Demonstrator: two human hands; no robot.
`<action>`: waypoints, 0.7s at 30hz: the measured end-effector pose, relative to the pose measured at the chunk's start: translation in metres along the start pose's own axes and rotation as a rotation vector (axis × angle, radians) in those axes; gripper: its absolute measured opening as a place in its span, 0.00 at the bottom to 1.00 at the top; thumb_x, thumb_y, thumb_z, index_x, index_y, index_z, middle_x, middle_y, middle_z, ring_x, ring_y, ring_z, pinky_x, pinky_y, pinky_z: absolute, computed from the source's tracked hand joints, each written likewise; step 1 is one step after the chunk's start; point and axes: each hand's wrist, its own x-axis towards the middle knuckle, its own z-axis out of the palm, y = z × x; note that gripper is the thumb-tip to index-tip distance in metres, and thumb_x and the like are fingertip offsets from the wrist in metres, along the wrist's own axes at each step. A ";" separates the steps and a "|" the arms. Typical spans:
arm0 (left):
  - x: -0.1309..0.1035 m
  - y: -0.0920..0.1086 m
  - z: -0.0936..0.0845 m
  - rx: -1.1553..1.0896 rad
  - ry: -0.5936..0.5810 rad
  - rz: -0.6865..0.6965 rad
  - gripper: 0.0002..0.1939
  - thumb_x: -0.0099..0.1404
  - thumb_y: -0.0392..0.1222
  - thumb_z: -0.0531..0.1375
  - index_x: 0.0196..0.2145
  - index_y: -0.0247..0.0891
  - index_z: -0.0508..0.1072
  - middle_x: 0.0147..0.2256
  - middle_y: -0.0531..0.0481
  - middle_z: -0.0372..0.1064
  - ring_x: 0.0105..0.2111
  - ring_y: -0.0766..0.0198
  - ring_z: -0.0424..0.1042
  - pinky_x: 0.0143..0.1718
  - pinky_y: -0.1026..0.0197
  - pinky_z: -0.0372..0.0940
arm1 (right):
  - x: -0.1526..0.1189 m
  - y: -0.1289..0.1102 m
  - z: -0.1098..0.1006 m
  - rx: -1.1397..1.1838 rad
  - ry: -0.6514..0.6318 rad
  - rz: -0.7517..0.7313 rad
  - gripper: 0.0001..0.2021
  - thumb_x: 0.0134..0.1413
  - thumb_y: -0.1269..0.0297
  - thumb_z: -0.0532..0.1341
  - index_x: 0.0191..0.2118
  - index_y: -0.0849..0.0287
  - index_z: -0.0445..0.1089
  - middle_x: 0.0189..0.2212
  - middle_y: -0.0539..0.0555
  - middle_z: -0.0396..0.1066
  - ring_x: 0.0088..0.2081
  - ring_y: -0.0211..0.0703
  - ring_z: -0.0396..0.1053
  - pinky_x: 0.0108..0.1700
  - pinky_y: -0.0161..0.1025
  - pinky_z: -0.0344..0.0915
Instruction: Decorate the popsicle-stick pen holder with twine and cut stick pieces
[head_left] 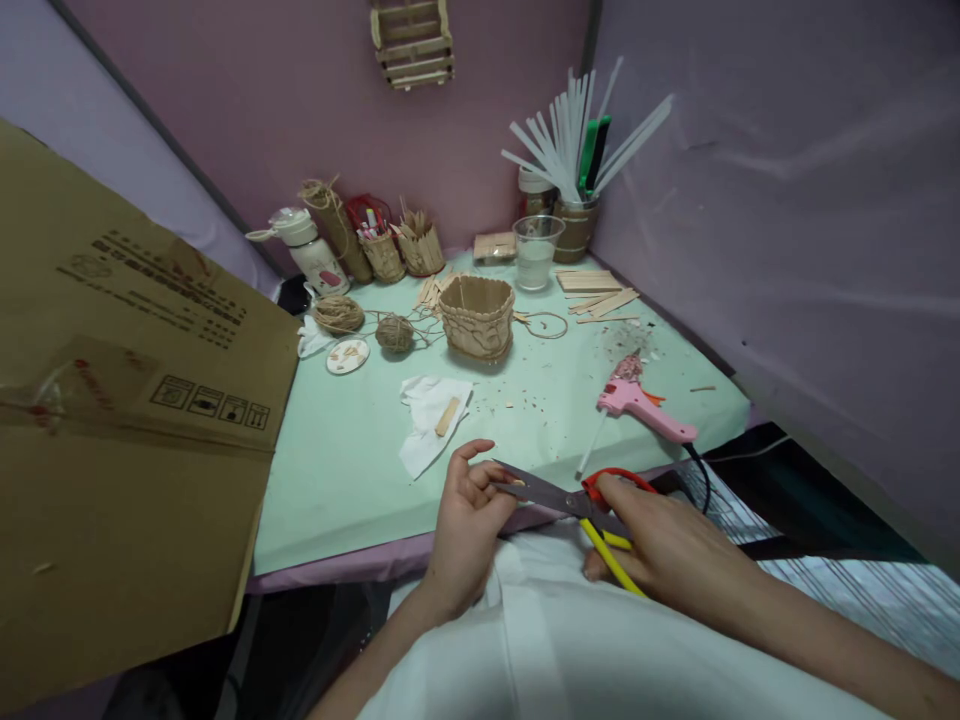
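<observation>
My right hand (664, 530) grips a pair of scissors (559, 497) with red and yellow handles, and the blades are parted. Their tips reach to the fingers of my left hand (472, 510). That hand is closed in a pinch; a tiny pale bit shows by the blades, too small to name. Both hands are over the table's front edge, close to a white garment. Beyond them, a flat wooden piece (448, 416) lies on a crumpled white tissue (427, 440). Farther back stands a tan basket (480, 325) with a textured outside.
A pink glue gun (645, 408) lies at the right, its cord running off the edge. Twine balls (394, 334), a small white dish (347, 357), a plastic cup (535, 255) and wooden sticks (589, 282) are farther back. A large cardboard box (142, 400) stands left.
</observation>
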 end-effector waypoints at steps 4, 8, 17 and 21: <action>-0.001 -0.001 -0.003 0.120 -0.004 0.051 0.28 0.49 0.25 0.57 0.47 0.44 0.60 0.28 0.57 0.67 0.32 0.69 0.67 0.35 0.67 0.60 | 0.000 0.003 0.002 -0.016 0.018 -0.034 0.17 0.43 0.52 0.64 0.34 0.55 0.60 0.29 0.51 0.70 0.28 0.46 0.68 0.26 0.34 0.49; -0.001 -0.001 -0.004 0.170 -0.028 0.054 0.30 0.48 0.26 0.57 0.49 0.43 0.59 0.29 0.55 0.67 0.32 0.67 0.67 0.35 0.66 0.60 | -0.001 0.005 0.002 -0.032 0.012 -0.043 0.17 0.44 0.52 0.64 0.34 0.54 0.59 0.29 0.51 0.70 0.29 0.48 0.69 0.26 0.34 0.49; -0.002 0.001 -0.003 0.162 -0.031 0.028 0.29 0.47 0.28 0.58 0.48 0.43 0.60 0.29 0.55 0.68 0.29 0.68 0.67 0.32 0.66 0.60 | -0.002 0.003 0.002 -0.112 0.018 -0.042 0.17 0.46 0.50 0.63 0.34 0.54 0.58 0.27 0.51 0.71 0.28 0.49 0.70 0.24 0.34 0.48; -0.002 0.001 -0.003 0.165 -0.031 0.027 0.29 0.48 0.27 0.57 0.48 0.43 0.60 0.29 0.55 0.68 0.30 0.68 0.66 0.32 0.67 0.59 | -0.002 0.002 0.001 -0.094 0.034 -0.060 0.17 0.45 0.51 0.63 0.34 0.54 0.59 0.28 0.51 0.72 0.29 0.48 0.70 0.25 0.34 0.50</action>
